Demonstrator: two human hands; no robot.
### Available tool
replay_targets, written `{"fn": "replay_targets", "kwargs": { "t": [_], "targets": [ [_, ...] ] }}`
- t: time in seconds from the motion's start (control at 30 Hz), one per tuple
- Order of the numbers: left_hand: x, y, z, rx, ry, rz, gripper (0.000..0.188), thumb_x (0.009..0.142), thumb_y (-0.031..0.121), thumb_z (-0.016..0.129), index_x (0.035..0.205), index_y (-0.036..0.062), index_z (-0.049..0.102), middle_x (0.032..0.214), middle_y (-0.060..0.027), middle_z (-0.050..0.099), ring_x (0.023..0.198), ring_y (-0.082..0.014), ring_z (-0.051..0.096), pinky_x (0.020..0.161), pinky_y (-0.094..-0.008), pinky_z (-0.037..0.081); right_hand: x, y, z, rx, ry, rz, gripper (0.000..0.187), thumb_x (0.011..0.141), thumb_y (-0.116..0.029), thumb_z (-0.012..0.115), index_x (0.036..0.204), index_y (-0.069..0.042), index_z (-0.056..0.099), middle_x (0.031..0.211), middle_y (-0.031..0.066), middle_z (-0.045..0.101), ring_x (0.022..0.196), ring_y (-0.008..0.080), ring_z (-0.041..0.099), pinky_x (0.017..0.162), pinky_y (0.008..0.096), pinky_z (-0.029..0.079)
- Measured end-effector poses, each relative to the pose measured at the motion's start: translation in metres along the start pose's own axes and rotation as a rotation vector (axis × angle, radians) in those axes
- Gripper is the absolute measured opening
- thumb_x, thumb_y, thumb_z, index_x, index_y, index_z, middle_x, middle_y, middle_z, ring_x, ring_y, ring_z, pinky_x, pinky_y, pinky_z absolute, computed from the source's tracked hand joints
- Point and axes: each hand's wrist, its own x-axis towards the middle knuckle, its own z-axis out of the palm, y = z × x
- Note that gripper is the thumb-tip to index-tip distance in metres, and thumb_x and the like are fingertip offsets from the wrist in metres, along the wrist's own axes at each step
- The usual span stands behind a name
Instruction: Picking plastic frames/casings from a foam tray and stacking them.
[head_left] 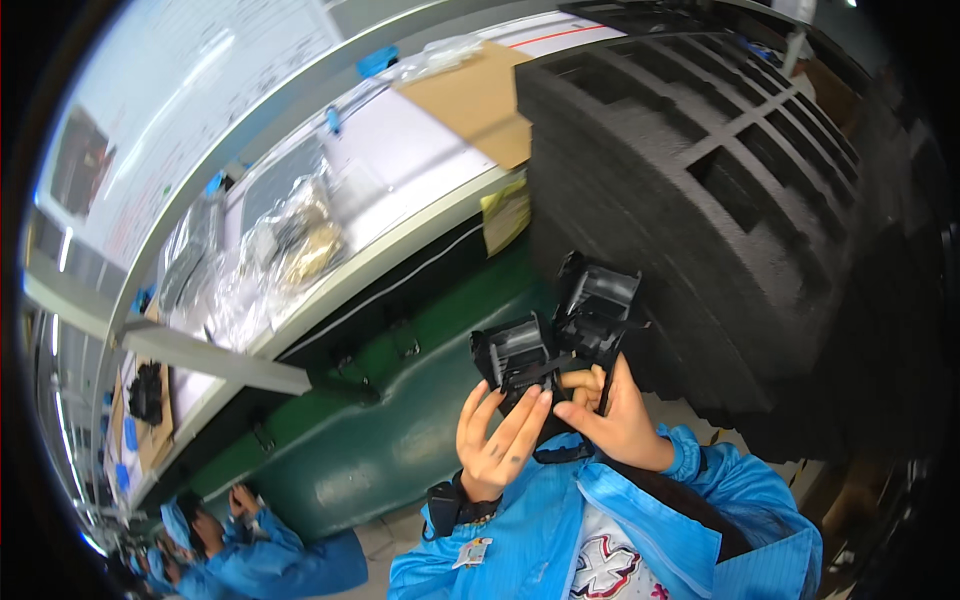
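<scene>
Two black plastic housings with boxy, hollow upper ends are up in front of my chest. The left housing [513, 343] stands lower, and my left hand [490, 445] has its fingers bent against its near end. My right hand [622, 425] grips the lower part of the right housing [603, 295] between thumb and fingers. Whether the two housings are joined or only touch cannot be made out, as the fingers cover their near ends.
A tall stack of black foam trays [690, 130] with cut-out pockets rises at the right. At the left, a white workbench [410, 150] carries cardboard [480, 95] and clear bags of parts [295, 240]. A co-worker in blue [250, 550] sits at the lower left.
</scene>
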Motion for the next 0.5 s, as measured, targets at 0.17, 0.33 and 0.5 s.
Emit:
{"fn": "replay_targets", "kwargs": {
  "t": [0.17,0.33,0.5],
  "targets": [
    [-0.027,0.000,0.002,-0.096,0.147,-0.295,0.055,0.061,0.001,0.081,0.113,0.0067,0.066,0.122,-0.0067,0.060,0.105,-0.0281,0.056,0.093,-0.0441,0.048,0.001,0.024,0.017,0.209,0.023,0.024,0.057,0.087,0.003,0.062,0.133,-0.002,0.028,0.094,0.0070,0.061,0.068,0.0009,0.046,0.061,0.0172,0.039],
    [-0.026,0.000,0.006,-0.716,0.413,-0.866,0.103,0.063,0.011,0.083,0.148,0.0056,0.024,0.152,-0.0170,0.022,0.140,-0.0253,0.022,0.111,-0.0397,0.029,0.010,0.041,0.027,0.258,-0.003,0.013,0.055,0.087,0.005,0.062,0.130,-0.003,0.028,0.091,0.0055,0.059,0.070,0.0011,0.047,0.062,0.0169,0.039],
    [-0.047,0.001,0.006,-1.584,0.291,-1.246,0.058,0.092,0.020,0.054,0.140,-0.0037,0.033,0.144,-0.0187,0.038,0.133,-0.0271,0.039,0.113,-0.0415,0.025,0.016,0.051,0.032,0.229,-0.125,-0.003,0.050,0.089,0.002,0.059,0.129,-0.003,0.030,0.092,0.0054,0.058,0.071,0.0024,0.047,0.063,0.0180,0.039]
  ]
}}
